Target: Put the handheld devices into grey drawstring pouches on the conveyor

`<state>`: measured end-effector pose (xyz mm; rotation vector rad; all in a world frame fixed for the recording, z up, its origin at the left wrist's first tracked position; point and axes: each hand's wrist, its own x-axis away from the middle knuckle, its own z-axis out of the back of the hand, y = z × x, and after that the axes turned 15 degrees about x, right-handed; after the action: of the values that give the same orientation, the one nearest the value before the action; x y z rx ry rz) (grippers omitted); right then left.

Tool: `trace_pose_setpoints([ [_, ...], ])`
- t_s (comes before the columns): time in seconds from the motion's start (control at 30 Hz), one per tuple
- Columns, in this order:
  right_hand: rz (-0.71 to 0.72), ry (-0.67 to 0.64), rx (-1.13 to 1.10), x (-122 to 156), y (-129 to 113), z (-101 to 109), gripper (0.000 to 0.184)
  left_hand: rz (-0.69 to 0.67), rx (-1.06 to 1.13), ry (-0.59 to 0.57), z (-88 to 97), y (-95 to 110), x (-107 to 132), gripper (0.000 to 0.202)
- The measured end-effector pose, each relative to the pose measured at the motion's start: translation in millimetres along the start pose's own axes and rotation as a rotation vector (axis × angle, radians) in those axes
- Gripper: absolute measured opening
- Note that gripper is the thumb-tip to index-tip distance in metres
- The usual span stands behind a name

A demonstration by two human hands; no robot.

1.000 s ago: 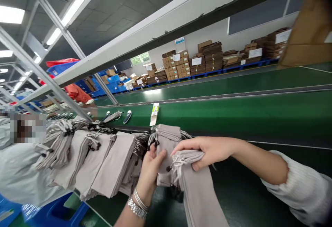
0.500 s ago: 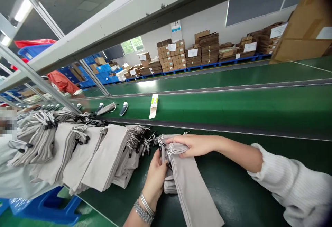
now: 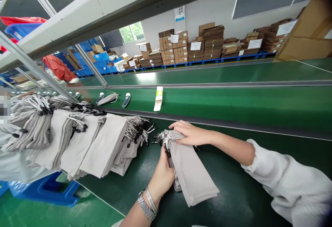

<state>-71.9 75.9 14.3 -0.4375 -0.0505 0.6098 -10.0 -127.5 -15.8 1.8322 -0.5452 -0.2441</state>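
Note:
A stack of light grey drawstring bags lies on the dark green table in front of me, cords and black toggles bunched at its far end. My left hand, with a bracelet and bangles at its wrist, grips the stack's left side; its fingertips are hidden underneath. Over the gathered cord end bends my right hand, its fingers curled round the far edge. Left of my hands, several piles of similar drawstring bags lie folded side by side.
Beyond the table runs a green conveyor belt carrying a dark shoe, another grey bag and a white-and-green card. A metal shelf beam crosses overhead. A blue stool stands at lower left.
My hands have brought the upper and lower bags closer into one stack, and the near end has been drawn away from me. The right hand has shifted slightly up over the cord end.

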Motion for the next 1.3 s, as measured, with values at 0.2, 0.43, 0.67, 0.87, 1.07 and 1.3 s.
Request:
trace_pose_setpoints([
  [0.2, -0.045, -0.085, -0.167, 0.8, 10.8, 12.1, 0.023, 0.045, -0.223, -0.121, 2.0, 7.9, 7.1, 0.098],
  [0.43, -0.017, -0.009, -0.087, 6.0, 10.8, 23.0, 0.016, 0.079, -0.272, -0.112, 6.5, 6.6, 2.9, 0.113],
  [0.67, 0.115, -0.034, -0.128, 13.7, -5.7, 34.6, 0.032, 0.034, -0.277, -0.132, 3.7, 5.4, 0.4, 0.116],
  [0.87, 0.234, -0.07, -0.35, 13.4, -4.2, 32.4, 0.057, 0.003, -0.303, -0.142, -1.7, 11.4, 2.1, 0.115],
  [1.07, 0.082, 0.023, -0.269, 6.8, -2.2, 18.8, 0.044, -0.026, -0.377, -0.182, -1.5, 14.4, 4.1, 0.094],
  [1.3, 0.058, -0.04, -0.026, 7.0, -0.2, 18.6, 0.048, -0.054, -0.43, -0.234, 1.0, 16.1, 5.7, 0.097],
])
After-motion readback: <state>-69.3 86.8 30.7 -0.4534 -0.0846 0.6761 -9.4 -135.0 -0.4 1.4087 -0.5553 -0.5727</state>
